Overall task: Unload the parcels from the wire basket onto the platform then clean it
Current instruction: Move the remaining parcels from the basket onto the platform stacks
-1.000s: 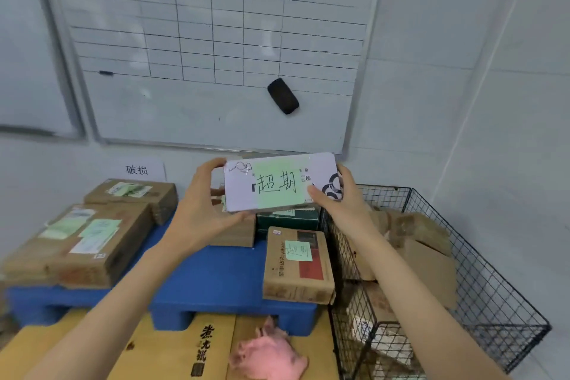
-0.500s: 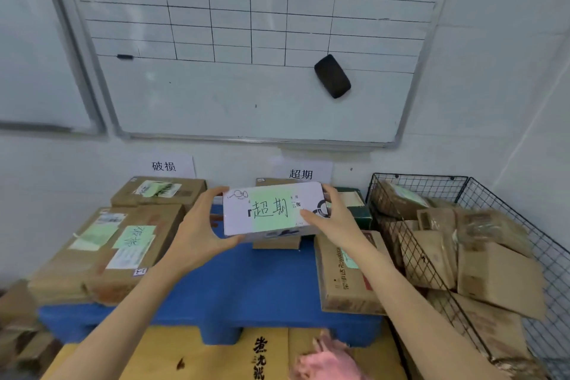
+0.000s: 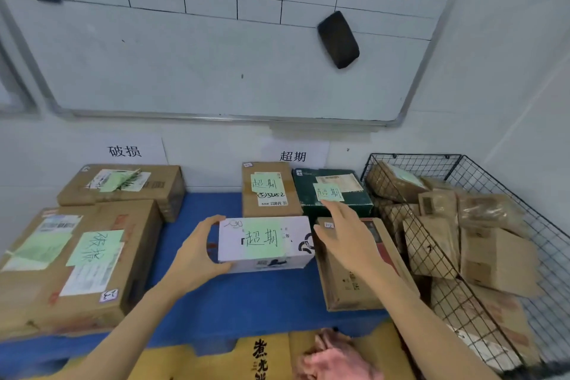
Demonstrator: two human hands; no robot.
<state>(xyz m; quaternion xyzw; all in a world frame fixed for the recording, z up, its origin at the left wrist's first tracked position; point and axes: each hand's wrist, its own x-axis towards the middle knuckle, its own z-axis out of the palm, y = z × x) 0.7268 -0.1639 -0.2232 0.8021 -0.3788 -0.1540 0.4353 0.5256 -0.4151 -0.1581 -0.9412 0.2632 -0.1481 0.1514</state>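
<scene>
A white parcel (image 3: 265, 244) with a green note rests on the blue platform (image 3: 246, 296), in front of a brown box (image 3: 268, 190) and a dark green box (image 3: 331, 191). My left hand (image 3: 196, 253) grips its left end, thumb on top. My right hand (image 3: 344, 237) hovers open just right of the parcel, fingers spread, over a flat brown box (image 3: 354, 281). The black wire basket (image 3: 509, 194) at the right holds several brown parcels (image 3: 490, 253).
Two large cardboard boxes (image 3: 80, 259) with green notes fill the platform's left side. A pink cloth (image 3: 333, 355) lies on yellow cardboard (image 3: 216, 361) at the bottom. A whiteboard (image 3: 216, 40) with a black eraser (image 3: 338, 39) hangs on the wall above paper signs.
The white parcel came down from mid-air onto the platform. My right hand let go of its right end and lifted off; my left hand still holds it.
</scene>
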